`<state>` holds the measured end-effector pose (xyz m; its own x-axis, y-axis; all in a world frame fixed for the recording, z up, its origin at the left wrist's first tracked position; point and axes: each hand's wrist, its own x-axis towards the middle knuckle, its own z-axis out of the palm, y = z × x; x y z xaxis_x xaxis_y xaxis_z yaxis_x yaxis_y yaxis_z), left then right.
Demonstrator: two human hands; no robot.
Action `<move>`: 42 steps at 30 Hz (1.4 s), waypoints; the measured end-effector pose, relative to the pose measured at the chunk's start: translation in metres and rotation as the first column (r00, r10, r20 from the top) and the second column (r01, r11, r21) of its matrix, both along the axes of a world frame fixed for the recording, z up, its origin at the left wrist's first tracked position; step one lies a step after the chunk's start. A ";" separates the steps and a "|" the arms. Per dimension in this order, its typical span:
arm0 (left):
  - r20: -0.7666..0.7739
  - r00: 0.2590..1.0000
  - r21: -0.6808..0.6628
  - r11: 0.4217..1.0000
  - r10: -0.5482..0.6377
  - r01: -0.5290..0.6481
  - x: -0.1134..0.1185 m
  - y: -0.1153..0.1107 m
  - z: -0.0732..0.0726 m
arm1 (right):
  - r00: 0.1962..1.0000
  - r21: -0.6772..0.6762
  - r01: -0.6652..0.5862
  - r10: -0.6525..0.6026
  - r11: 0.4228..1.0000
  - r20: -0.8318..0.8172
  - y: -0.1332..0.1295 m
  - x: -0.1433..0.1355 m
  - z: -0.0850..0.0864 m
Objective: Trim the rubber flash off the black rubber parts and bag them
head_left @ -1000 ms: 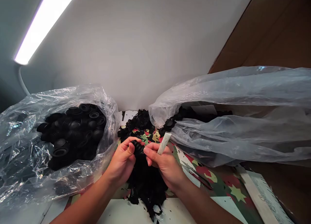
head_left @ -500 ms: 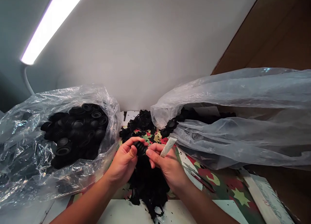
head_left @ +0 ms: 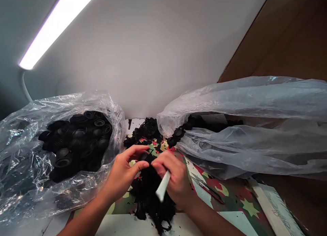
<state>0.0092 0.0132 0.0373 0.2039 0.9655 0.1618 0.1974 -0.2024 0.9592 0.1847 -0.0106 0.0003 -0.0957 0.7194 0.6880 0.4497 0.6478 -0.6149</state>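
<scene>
Between my two hands is a black ribbed rubber part (head_left: 145, 156), hard to tell from the dark scraps behind it. My left hand (head_left: 127, 166) curves around its left side, thumb and forefinger apart; whether they touch it is unclear. My right hand (head_left: 172, 178) is closed on a pale-handled tool (head_left: 163, 186), whose handle points down toward me. The tool's tip is hidden by the fingers near the part. Below both hands lies a heap of black rubber scraps (head_left: 150, 195).
On the left, a clear plastic bag (head_left: 117, 120) holds black ribbed parts (head_left: 62, 162). Another plastic bag (head_left: 230, 147) with black parts lies right. Tweezers (head_left: 208, 190) rest on the patterned mat (head_left: 235, 198). A lit lamp (head_left: 56, 28) hangs upper left; a cardboard box (head_left: 288, 41) stands right.
My right hand has turned over, swinging the pale handle from pointing up and away to pointing down toward me. My left thumb and forefinger have spread wider. The view has shifted slightly.
</scene>
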 end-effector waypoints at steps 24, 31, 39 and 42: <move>0.318 0.942 -0.095 0.992 0.112 -0.085 0.014 0.000 -0.011 | 0.903 0.233 0.037 -0.132 0.972 0.408 0.010 -0.005 0.007; 0.606 0.727 -0.376 0.922 0.323 -0.097 0.011 0.013 -0.010 | 0.884 0.391 -0.039 -0.151 0.920 0.442 -0.003 -0.024 -0.002; 0.568 0.806 -0.196 0.978 0.168 -0.066 0.000 0.016 -0.003 | 0.964 0.099 0.001 -0.027 0.995 0.265 -0.001 -0.011 0.002; 0.492 0.860 -0.123 0.989 0.134 -0.084 0.003 0.012 -0.006 | 0.998 0.044 0.033 -0.035 0.998 0.055 0.000 -0.004 0.007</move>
<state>0.0119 0.0257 0.0311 0.0129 0.9926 0.1209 -0.2953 -0.1117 0.9488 0.1803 -0.0105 0.0069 -0.1105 0.6924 0.7130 0.5045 0.6572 -0.5600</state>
